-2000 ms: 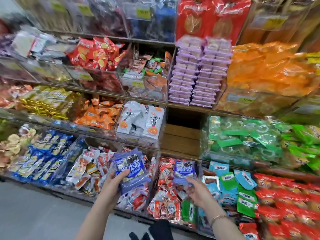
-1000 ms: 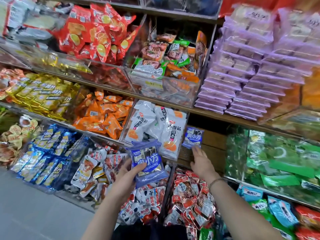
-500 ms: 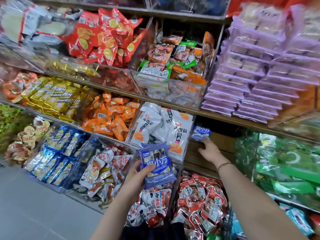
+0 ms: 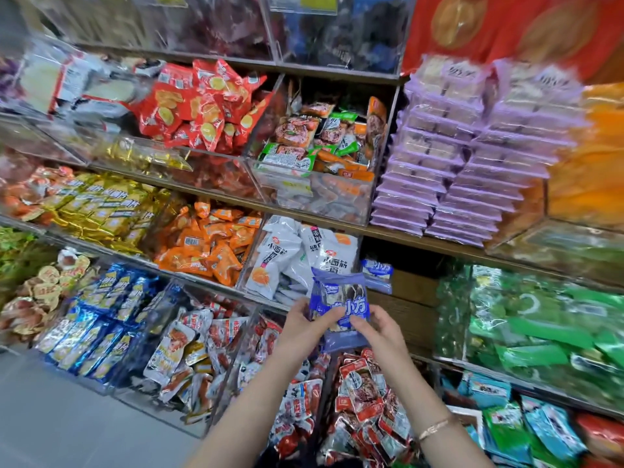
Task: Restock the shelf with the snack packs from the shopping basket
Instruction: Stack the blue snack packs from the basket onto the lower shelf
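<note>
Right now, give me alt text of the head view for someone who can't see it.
The left hand and right hand hold blue snack packs in front of a wooden shelf slot where one blue pack sits.

"小方" on blue pack (image 4: 341, 300); "小面筋" on white packs (image 4: 332, 256)

The snack pack (image 4: 339, 307) up front is blue-violet with white lettering and a clear window showing something brown. Same blue on the small pack (image 4: 377, 273) in the brown wooden gap of the shelf (image 4: 405, 236). Left of it are white bags (image 4: 287, 255) with black writing and an orange patch, then orange packets (image 4: 209, 244), then gold packets (image 4: 101, 204). 2 stacks of lilac packs (image 4: 456, 157) sit above, with green bags (image 4: 540, 325) toward the shelf's right edge.
</note>
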### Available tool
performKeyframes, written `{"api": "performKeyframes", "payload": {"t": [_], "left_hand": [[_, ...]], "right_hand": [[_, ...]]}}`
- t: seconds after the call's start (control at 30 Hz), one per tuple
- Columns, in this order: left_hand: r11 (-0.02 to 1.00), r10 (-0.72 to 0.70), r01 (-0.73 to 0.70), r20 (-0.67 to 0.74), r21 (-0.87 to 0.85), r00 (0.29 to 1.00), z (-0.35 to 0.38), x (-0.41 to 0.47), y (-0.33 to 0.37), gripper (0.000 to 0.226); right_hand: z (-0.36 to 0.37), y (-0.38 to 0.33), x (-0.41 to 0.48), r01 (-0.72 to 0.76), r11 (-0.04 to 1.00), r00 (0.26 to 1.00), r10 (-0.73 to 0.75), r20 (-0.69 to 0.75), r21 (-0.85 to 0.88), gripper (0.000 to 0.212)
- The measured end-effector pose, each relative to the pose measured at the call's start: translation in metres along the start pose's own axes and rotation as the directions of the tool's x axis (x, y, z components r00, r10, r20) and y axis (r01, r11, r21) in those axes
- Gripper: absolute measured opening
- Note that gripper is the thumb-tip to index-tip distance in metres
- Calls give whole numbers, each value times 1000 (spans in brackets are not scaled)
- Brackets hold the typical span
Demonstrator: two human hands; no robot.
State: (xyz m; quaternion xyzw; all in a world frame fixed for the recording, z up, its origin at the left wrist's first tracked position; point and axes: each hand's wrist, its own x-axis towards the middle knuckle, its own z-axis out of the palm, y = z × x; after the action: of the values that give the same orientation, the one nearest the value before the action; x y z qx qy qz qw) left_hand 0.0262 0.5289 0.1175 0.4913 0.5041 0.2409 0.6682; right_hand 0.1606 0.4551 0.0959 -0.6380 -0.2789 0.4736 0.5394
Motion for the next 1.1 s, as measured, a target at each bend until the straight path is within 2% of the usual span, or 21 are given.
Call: {"api": "performKeyframes", "payload": {"t": [0.07, 0.13, 0.2, 0.37, 0.5, 0.57, 0.63, 0.7, 0.77, 0.83, 0.87, 0.9, 0.97, 1.03, 1.1], "left_hand": [[999, 5, -5, 10, 33, 1000, 2, 0, -1, 37], [997, -13, 12, 17, 76, 1000, -1, 1, -6, 48], [998, -6, 5, 10, 62, 1000, -5, 3, -12, 29], [999, -28, 30, -27, 45, 999, -12, 8, -21, 17], [998, -61, 61, -20, 26, 998, -14, 9, -25, 27], [998, -64, 64, -15, 21, 998, -15, 10, -26, 31], [998, -59, 59, -14, 8, 998, -16, 11, -26, 26], [999, -52, 52, -15, 12, 999, -17, 11, -26, 20], [999, -52, 52, -15, 16, 999, -17, 11, -27, 18], [998, -54, 54, -16, 9, 998, -17, 11, -27, 17], [998, -57, 57, -18, 6, 998, -17, 12, -26, 18], [998, -58, 58, -18, 4, 998, -17, 12, -26, 18], [998, -64, 64, -19, 0, 998, -17, 12, -26, 19], [998, -61, 61, -13, -7, 998, -17, 12, -26, 19], [998, -63, 62, -3, -15, 998, -17, 12, -26, 20]], "right_hand": [[-8, 7, 0, -94, 985, 993, 103, -54, 146, 9], [-20, 16, 3, -167, 932, 972, 211, -107, 321, 10], [-35, 26, 8, -198, 873, 938, 300, -172, 445, 21], [-64, 50, 21, -312, 850, 814, 469, -342, 425, 32], [-68, 61, 25, -299, 721, 730, 594, -337, 625, 35], [-69, 67, 20, -242, 673, 729, 602, -327, 699, 39], [-68, 70, 12, -204, 670, 756, 571, -320, 713, 47], [-66, 75, 4, -228, 774, 768, 516, -380, 590, 47], [-62, 80, -3, -328, 904, 756, 425, -499, 273, 51], [-58, 86, -9, -396, 913, 776, 275, -567, -100, 55], [-57, 87, -10, -356, 894, 823, 160, -545, -274, 53], [-55, 87, -9, -285, 852, 875, 44, -481, -439, 50], [-54, 87, -3, -154, 680, 947, -105, -303, -717, 51], [-58, 87, 8, -125, 480, 975, -102, -197, -868, 60], [-63, 84, 20, -178, 390, 980, -13, -199, -903, 68]]}}
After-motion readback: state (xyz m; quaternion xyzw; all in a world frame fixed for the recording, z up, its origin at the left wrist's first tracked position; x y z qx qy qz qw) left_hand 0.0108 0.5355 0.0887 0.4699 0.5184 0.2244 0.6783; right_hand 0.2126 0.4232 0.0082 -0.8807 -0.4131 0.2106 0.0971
